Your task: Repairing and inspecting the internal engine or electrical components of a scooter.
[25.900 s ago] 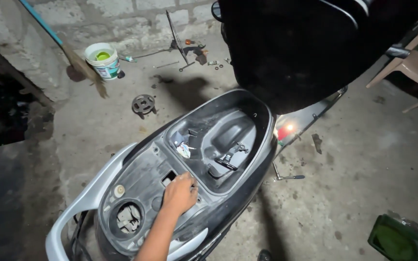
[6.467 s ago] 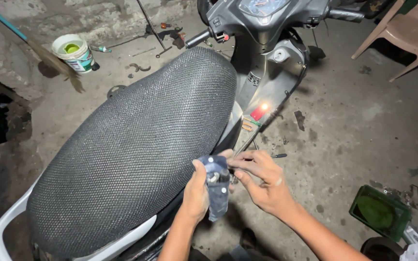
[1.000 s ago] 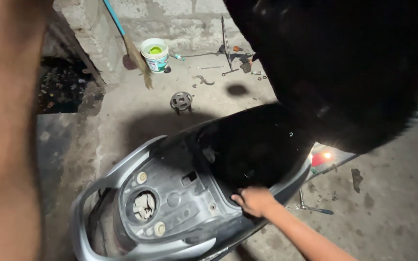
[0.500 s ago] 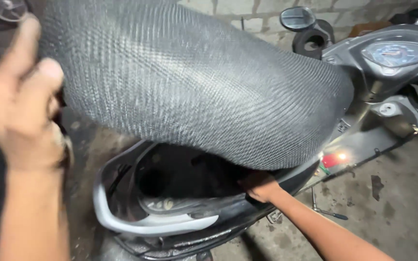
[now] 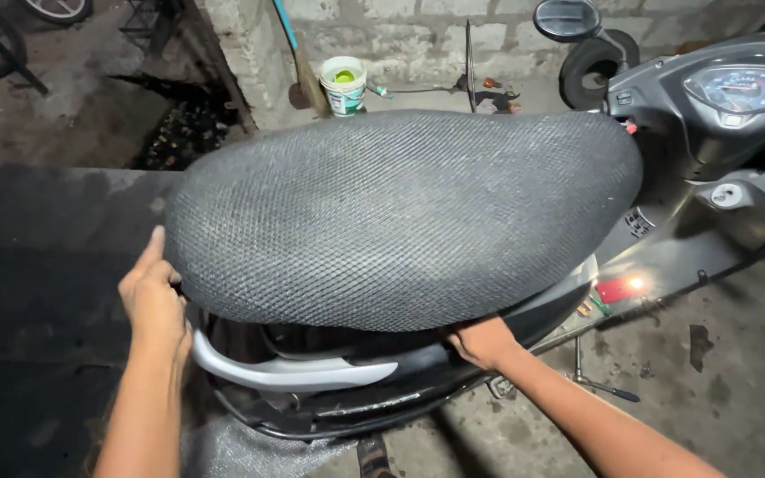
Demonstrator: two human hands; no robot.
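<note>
Two hands are placed on one scooter seat (image 5: 400,212), which is hinged at the front and sits almost lowered over the grey body (image 5: 657,257), a gap left open at the rear above the under-seat bay.

Seat: large, broad, covered in a black mesh cover. It is judged padded on top over a stiff base, moderately heavy, not fragile. The mesh looks grippy rather than slick. Best purchase is judged to be the rear rim and side rim, where the hard base edge can be felt; the padded top would only compress.

Grab rail (image 5: 294,372): silver, stiff, curved round the tail just below the seat's rear edge, apart from the seat by the gap.

Left hand (image 5: 154,301): set against the rear-left edge of the seat, fingers (image 5: 148,258) held close together and mostly straight, thumb side up. Nothing is gripped; the palm is laid flat to the rim.

Right hand (image 5: 482,341): tucked under the seat's right side rim, just above the body panel. Its fingers are hidden beneath the seat, so how far they are spread, or whether anything is held, cannot be told.

Small items: a white bucket (image 5: 344,84) is seen by the far wall on the concrete floor (image 5: 737,381).
</note>
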